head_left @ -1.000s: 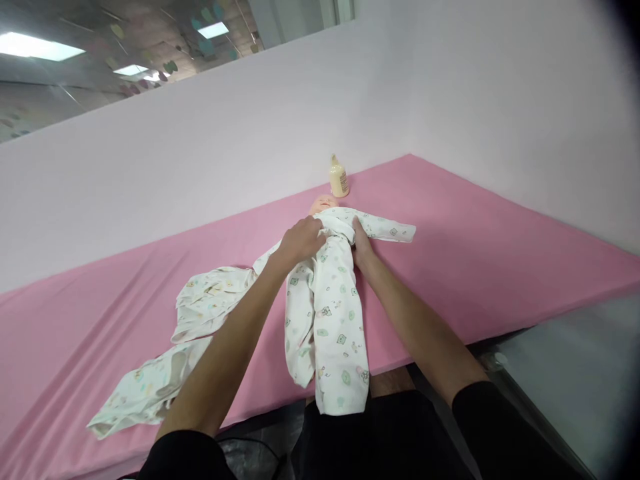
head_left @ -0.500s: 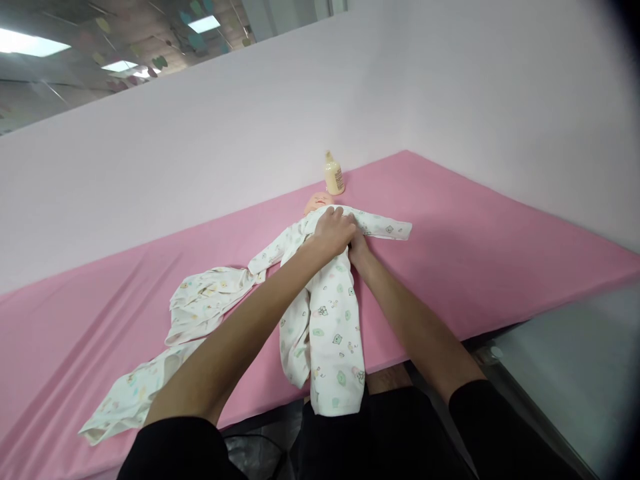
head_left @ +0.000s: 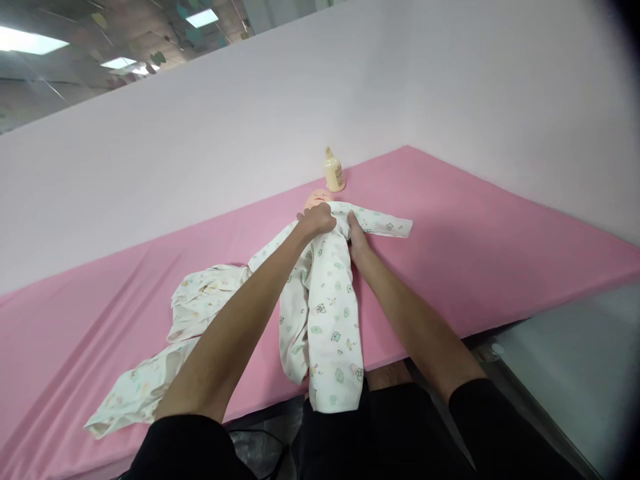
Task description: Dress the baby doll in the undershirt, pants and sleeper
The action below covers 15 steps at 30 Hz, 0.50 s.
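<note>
A baby doll (head_left: 319, 197) lies on its back, only its head showing above a white long-sleeved romper (head_left: 333, 320) printed with green and pink animals. The romper's legs hang toward me over the bed's front edge. On the chest, just below the doll's head, my left hand (head_left: 318, 220) is closed on the cloth. My right hand (head_left: 357, 239) holds the romper's side under the right-hand sleeve, a digit stretched up along the fabric and its other fingers mostly hidden. That sleeve lies out flat; the left one is partly covered by my left forearm.
The pink sheet (head_left: 450, 267) covers a bed or table against a pale wall. A cream-coloured pump bottle (head_left: 334, 172) stands behind the doll's head. To the left lie a crumpled white printed garment (head_left: 200, 293) and another white printed cloth (head_left: 130, 393), partly behind my left arm.
My hands were together on the chest of the romper. My left hand has moved left and slightly up, while my right hand stays at the side, now apart from it.
</note>
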Available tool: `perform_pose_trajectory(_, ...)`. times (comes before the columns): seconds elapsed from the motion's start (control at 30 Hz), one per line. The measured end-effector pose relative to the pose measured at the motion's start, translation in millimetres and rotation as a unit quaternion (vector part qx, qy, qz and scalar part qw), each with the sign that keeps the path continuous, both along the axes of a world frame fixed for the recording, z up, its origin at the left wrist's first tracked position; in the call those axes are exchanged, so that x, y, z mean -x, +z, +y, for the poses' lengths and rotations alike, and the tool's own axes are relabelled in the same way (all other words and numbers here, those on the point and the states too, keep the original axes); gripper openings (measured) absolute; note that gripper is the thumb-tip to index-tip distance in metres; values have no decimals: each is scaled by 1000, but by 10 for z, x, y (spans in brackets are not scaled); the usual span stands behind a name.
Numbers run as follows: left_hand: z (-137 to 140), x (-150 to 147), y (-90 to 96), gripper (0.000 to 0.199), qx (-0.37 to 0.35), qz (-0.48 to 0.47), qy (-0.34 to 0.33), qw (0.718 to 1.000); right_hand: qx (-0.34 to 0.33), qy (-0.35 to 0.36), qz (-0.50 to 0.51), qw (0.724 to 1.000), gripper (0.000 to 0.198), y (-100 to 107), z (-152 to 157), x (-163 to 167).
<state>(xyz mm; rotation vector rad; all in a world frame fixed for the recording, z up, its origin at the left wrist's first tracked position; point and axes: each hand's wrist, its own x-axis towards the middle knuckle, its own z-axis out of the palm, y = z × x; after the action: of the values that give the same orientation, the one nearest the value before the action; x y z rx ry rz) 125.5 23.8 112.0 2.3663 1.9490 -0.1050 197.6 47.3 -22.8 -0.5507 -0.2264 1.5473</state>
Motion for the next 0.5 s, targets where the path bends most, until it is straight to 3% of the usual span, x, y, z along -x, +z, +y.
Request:
perform_pose_trajectory(0.2,-156,-113,-15,29,-63,93,-88,990,29,-4,-8,1000,38,-44,27,-18)
perform_pose_trajectory(0.37,-198,-61,75,23,-5,110,-195,975,19,27,-14,999,40,-96,92,-16)
perform_pose_trajectory(0.5,-228,-90,34,29,7,147,-276,950,-15,-10,-28,999,36,-117,104,-5)
